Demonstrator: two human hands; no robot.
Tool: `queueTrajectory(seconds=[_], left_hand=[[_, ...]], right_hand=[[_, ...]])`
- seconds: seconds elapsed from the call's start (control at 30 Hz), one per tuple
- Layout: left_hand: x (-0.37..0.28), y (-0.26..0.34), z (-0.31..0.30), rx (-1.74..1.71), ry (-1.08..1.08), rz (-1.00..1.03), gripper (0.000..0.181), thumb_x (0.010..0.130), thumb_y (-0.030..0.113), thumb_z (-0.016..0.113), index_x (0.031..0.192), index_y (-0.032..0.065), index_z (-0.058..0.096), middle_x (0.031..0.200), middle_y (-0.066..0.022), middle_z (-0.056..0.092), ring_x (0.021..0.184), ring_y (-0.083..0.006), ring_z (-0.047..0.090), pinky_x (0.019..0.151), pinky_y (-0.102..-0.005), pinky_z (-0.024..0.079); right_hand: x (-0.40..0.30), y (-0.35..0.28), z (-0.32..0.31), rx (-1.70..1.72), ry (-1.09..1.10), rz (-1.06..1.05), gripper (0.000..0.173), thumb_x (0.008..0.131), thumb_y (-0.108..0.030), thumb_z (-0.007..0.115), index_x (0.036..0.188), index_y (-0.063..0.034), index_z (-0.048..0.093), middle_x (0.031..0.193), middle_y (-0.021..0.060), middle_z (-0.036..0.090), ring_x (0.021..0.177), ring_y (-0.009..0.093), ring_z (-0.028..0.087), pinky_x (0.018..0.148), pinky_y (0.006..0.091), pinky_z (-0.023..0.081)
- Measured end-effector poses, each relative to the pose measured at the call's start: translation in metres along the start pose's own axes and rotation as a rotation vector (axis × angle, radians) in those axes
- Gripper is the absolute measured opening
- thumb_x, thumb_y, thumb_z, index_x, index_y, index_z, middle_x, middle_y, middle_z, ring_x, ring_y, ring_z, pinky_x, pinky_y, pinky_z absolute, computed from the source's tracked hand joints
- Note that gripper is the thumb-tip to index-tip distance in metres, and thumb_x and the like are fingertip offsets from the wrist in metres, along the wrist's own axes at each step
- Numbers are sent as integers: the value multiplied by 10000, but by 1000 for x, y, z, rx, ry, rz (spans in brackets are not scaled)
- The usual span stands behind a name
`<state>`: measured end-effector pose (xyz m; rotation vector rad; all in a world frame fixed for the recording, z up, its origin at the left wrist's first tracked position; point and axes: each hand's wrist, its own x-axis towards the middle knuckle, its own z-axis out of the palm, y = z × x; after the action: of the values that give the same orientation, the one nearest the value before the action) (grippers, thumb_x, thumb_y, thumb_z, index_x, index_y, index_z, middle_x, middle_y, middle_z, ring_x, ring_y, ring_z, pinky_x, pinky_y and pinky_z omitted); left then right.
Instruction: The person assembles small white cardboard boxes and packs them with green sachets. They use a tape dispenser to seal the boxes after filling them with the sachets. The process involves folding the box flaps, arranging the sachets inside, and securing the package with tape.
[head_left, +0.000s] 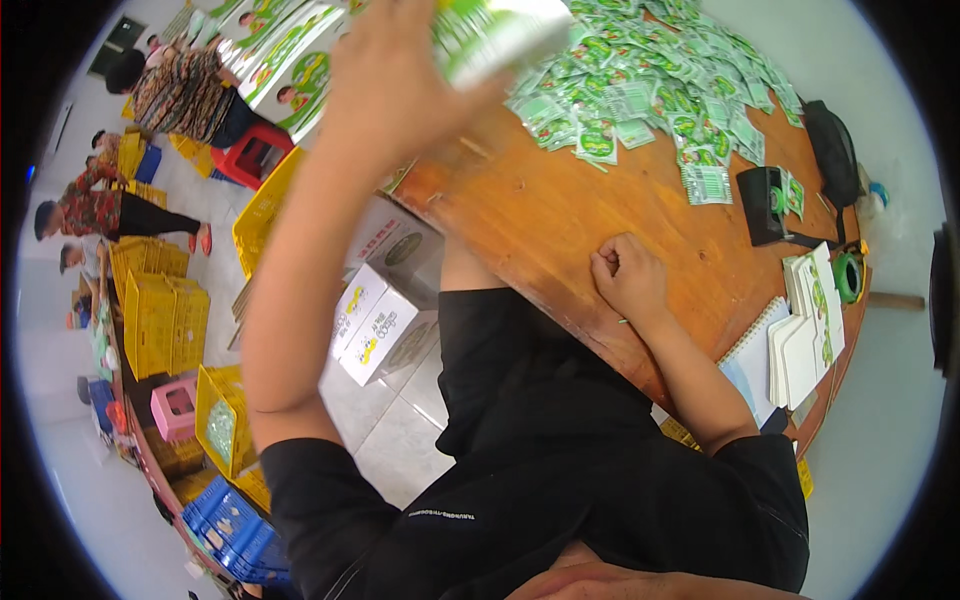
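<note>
My left hand (390, 82), blurred, is raised at the top over the table's left edge. It grips a white and green printed carton (510, 37), with the thumb along the near side; the fingertips are cut off by the frame. My right hand (634, 274) rests on the brown wooden table (540, 195) as a loose fist, and nothing shows in it. Beyond the hands lies a wide heap of small green and clear printed packets (637, 82). Nearest to the right hand is a tiny green scrap (623, 322).
Right: black tape dispenser (757, 206), black pouch (831, 150), green tape roll (847, 277), flat cartons (806, 337), spiral notebook (742, 360). Left: printed cartons (300, 82), white box (375, 322), yellow crate (259, 210), red stool (255, 154). Several people are farther left.
</note>
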<state>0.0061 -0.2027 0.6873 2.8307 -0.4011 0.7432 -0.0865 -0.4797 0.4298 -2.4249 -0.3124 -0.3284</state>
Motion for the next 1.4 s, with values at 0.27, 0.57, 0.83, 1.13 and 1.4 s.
queueTrajectory(seconds=[0.27,0.57,0.83,1.13,1.4], left_hand=[[141,-134,94,579,-315,41,849,858,594,720,1429,-21,588,1528,-265,547,1416,-392,530,1169,-525,433],[75,-75,150,570,-90,279,734,960,305,717,1600,80,436,1608,-204,464,1492,-375,431,1230,-585,310],[-101,78,214,-285,-198,372,584,943,195,729,1476,26,557,1493,-184,584,1386,-367,536,1199,-524,368],[-159,115,188,-1283,-524,-232,713,976,417,735,1500,-17,524,1489,-216,590,1411,-344,542,1182,-446,395],[-171,122,122,-2005,-565,-871,790,843,101,682,1536,-103,362,1421,-265,578,1264,-369,637,1072,-447,540]], right_hand=[[-6,10,-28,173,-125,89,188,905,-257,745,972,-86,703,934,106,708,790,279,725,720,429,577],[-46,143,-266,-316,459,588,342,933,-362,770,1126,-80,755,1084,102,784,969,295,747,851,401,587],[-106,247,-301,-637,66,720,709,899,-554,754,1395,-54,682,1401,223,671,1249,366,673,1085,434,501],[-84,113,-331,-471,670,245,259,1016,-241,685,1117,-21,780,967,139,794,842,331,766,754,419,597],[-17,-14,-139,-127,-67,-569,326,870,-230,826,1149,-81,749,1164,80,756,948,248,744,771,374,598]])
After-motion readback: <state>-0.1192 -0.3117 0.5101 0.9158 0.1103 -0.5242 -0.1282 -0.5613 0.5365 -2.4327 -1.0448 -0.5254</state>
